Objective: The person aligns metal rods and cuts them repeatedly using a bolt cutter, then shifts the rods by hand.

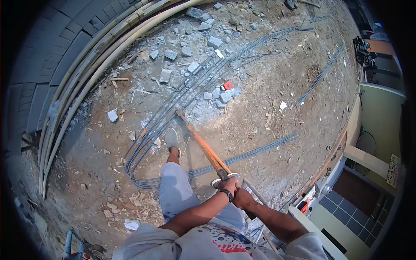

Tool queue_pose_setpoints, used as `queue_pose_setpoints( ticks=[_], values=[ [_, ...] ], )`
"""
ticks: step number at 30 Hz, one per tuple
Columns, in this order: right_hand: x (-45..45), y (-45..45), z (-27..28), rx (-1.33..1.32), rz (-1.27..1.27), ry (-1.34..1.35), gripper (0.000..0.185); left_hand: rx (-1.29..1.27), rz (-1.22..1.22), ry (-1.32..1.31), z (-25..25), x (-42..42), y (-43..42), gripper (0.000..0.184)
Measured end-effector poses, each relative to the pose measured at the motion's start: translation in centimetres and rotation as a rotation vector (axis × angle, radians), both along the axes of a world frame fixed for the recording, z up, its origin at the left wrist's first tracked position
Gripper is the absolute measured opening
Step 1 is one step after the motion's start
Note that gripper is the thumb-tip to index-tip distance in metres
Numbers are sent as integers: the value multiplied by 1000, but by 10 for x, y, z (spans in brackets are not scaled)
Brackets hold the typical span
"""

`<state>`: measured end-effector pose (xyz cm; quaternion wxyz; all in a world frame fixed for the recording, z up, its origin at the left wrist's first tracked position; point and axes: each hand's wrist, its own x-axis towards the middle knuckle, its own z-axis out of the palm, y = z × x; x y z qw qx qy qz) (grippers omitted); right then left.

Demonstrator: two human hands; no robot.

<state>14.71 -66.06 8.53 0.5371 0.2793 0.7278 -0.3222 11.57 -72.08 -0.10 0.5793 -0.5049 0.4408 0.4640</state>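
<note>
My left hand, with a dark watch at the wrist, is closed around the grip end of a long orange bolt cutter. Right beside it, my right hand is also closed on the handle end. The cutter's two handles lie close together, and its head rests low near a bundle of steel rebar rods. Whether a rod sits between the jaws is too small to tell. The rods bend round in a U shape by my shoe and run back to the right under the cutter.
A red tape measure lies among broken concrete chunks. More rods are on the dirt at right. Long wooden poles lie at left beside stacked grey blocks. A building wall borders the right.
</note>
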Motion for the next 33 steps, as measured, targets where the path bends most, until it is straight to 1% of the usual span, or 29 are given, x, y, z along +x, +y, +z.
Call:
queue_pose_setpoints(
  ticks=[1,2,4,5,6,8,9,11,12,13,15,16,17,19,21,22,24,26,28,29,30,31,33],
  values=[
    [5,5,-5,-3,0,48,28,-27,-61,42,-11,6,5,19],
    [15,10,-6,-11,1,84,27,-71,-95,108,-12,5,10,22],
    [32,21,-12,-47,55,13,28,-83,-24,142,7,12,21,19],
    [35,26,-20,-61,79,-11,29,-84,8,171,6,12,28,18],
    [31,30,-3,-40,-69,-57,32,-97,108,148,-26,46,23,15],
    [98,15,-52,11,-187,-47,41,-125,47,149,-46,86,17,14],
    [133,2,-67,34,-243,-48,45,-142,19,145,-54,107,9,14],
    [162,10,-88,53,-268,-165,54,-207,99,262,-90,166,11,13],
    [174,10,-104,83,-287,-174,54,-212,119,313,-108,184,19,12],
    [190,7,-114,107,-303,-198,54,-189,108,282,-116,190,24,11],
    [218,-25,-95,72,-341,-247,54,-213,59,206,-99,205,-11,10],
    [220,-45,-80,42,-377,-235,53,-202,-72,173,-99,208,-29,9],
    [210,-45,-82,49,-403,-181,52,-215,-115,197,-104,199,-37,11],
    [195,-50,-67,165,-370,-124,47,-239,-198,201,-88,193,-45,14],
    [173,-45,-49,234,-403,-123,41,-172,-138,146,-97,181,-42,19],
    [171,-39,-49,286,-372,-98,32,-133,-121,115,-102,167,-27,20],
    [168,-19,-38,466,-318,-5,25,-113,-79,95,-105,147,3,22],
    [168,3,-37,409,-316,-8,25,-122,-41,107,-102,149,34,25],
    [178,21,-51,376,-281,-3,27,-105,-65,72,-92,147,47,27],
    [183,22,-52,370,-308,-3,27,-106,-65,52,-89,151,49,27],
    [186,24,-57,362,-334,3,27,-31,-213,49,-120,173,33,29],
    [188,21,-60,339,-374,0,27,-63,-201,119,-123,178,28,30],
    [186,25,-42,348,-404,68,27,-123,-167,252,-130,190,31,31]
  ],
)
